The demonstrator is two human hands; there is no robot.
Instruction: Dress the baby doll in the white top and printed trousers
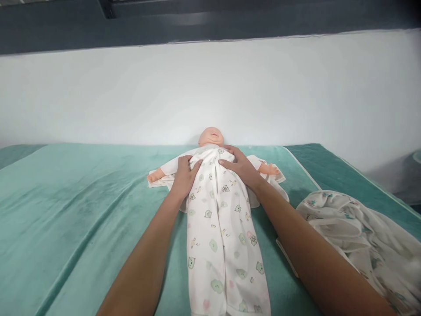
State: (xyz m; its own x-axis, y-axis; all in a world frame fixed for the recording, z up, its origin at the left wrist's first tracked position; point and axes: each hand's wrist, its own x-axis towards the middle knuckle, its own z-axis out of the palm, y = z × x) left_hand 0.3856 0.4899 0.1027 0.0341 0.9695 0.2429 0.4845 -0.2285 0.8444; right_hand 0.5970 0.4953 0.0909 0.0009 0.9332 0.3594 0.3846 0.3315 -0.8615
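Observation:
A baby doll (211, 137) lies on its back, its head toward the wall and both arms spread outward. White baby pants (213, 210), printed with green and pink figures, cover its body from the chest down and stretch toward me. My left hand (187, 175) grips the pants at one upper side, thumb on top. At the other upper side my right hand (241, 166) holds the cloth, its thumb pointing inward and its fingers near the doll's neck. Beneath the doll a white garment (271, 177) is spread out, showing under both arms.
A crumpled white printed cloth (358, 232) lies on the right, partly behind my right forearm. Green sheet (82, 210) covers the bed, with creases on the left. Behind the doll stands a white wall (131, 96), a dark beam (210, 26) running above it.

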